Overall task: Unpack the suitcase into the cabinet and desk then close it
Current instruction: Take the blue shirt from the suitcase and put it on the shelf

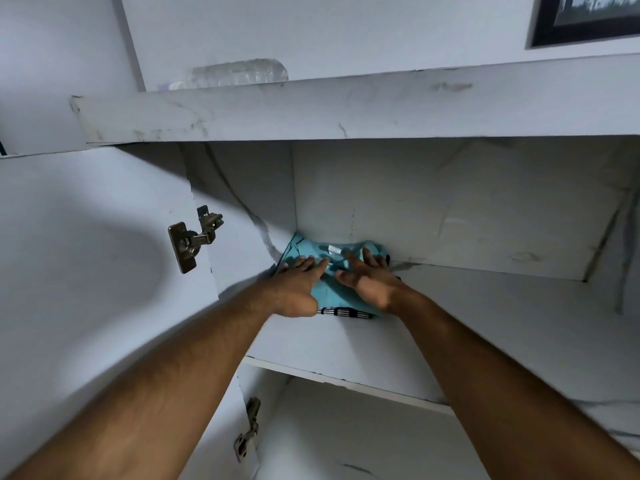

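A folded teal garment (329,292) lies in the back left corner of the white cabinet's shelf (485,323), on top of a black-and-white striped piece of clothing (346,312) whose edge shows at the front. My left hand (298,285) lies flat on the teal garment's left side with fingers straight. My right hand (370,280) presses on its right side, fingers spread and straight. The suitcase is out of sight.
The cabinet door (86,254) stands open at the left, with metal hinges (194,237) on its inner face. A lower shelf (329,438) shows below. On the cabinet top lies a clear plastic bottle (242,72). A framed picture (588,19) hangs at the upper right.
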